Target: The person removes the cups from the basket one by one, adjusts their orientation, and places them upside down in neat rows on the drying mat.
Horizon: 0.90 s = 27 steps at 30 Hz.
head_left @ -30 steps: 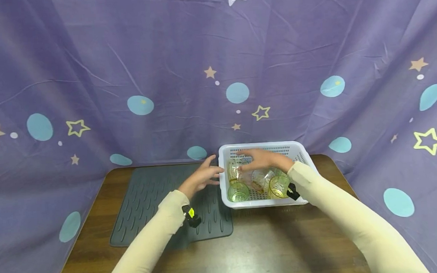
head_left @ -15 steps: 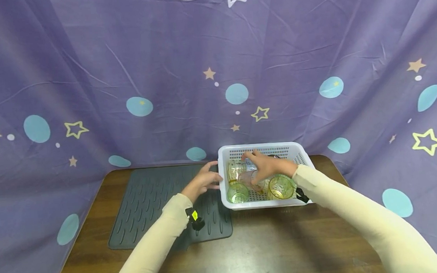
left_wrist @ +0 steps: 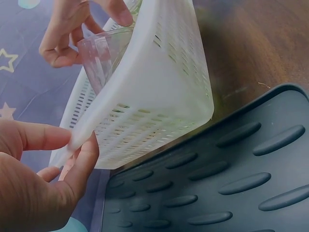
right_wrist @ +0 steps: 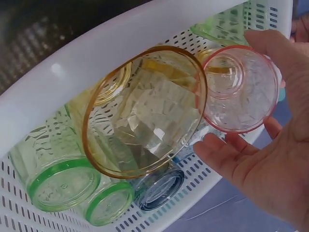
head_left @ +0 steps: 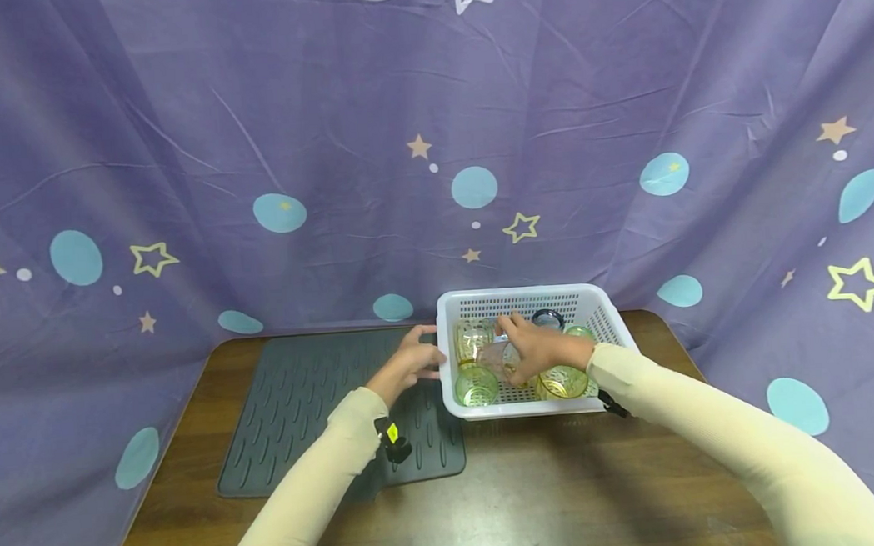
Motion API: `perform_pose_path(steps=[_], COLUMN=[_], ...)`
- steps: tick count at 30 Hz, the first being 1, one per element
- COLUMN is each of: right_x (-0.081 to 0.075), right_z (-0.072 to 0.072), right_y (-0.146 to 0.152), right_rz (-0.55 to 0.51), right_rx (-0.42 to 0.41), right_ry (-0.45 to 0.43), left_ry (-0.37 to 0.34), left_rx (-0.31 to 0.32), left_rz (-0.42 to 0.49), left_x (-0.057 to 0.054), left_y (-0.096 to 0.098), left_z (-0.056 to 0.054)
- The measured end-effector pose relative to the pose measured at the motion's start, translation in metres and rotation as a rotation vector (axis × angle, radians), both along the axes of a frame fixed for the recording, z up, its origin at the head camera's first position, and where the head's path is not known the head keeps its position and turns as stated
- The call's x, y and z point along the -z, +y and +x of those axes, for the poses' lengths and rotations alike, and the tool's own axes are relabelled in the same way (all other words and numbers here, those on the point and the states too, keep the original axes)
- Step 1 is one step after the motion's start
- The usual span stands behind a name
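A white perforated plastic basket (head_left: 535,409) holds several clear tinted glasses. My left hand (head_left: 409,360) pinches its left rim between thumb and fingers, plain in the left wrist view. My right hand (head_left: 535,349) reaches inside and holds a pink glass (right_wrist: 246,104) near its rim, thumb on one side and fingers on the other. In the right wrist view, a yellow glass (right_wrist: 149,113) with an amber rim stands right beside it. Green glasses (right_wrist: 63,182) and a blue glass (right_wrist: 160,188) lie in the basket too. The right hand partly hides the glasses behind it.
A dark grey ridged mat (head_left: 303,415) lies on the wooden table (head_left: 540,492), left of the basket. Behind the table hangs a purple patterned cloth (head_left: 354,144). Another green glass (head_left: 477,386) sits in the basket's front left corner.
My left hand has moved slightly to the right and taken hold of the basket rim. My right hand has come down from the back of the basket and now grips the pink glass.
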State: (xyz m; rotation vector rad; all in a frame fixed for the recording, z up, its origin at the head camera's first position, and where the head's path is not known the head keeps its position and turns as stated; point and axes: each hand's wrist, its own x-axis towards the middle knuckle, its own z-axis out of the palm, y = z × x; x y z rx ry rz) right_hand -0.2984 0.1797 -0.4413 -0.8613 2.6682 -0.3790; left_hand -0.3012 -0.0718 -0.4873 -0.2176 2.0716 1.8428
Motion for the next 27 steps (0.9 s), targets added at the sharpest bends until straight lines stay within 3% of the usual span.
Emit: perform_pose_path(steps=[8, 13, 20, 27], right_x=[0.004, 0.005, 0.012, 0.01], right_z=[-0.005, -0.01, -0.02, -0.02], right_y=[0.004, 0.006, 0.01, 0.011], right_rz=[-0.049, -0.133, -0.296, -0.426], right_rx=[0.0, -0.004, -0.059, 0.078], right_ry=[-0.058, -0.103, -0.077, -0.286], left_ry=[-0.008, -0.007, -0.009, -0.007], left_rx=[-0.007, -0.008, -0.012, -0.014], left_rz=[-0.011, -0.011, -0.007, -0.005], left_x=[-0.001, -0.003, -0.002, -0.002], left_y=[0.0, 0.0, 0.0, 0.0], left_z=[0.0, 0.001, 0.0, 0.001])
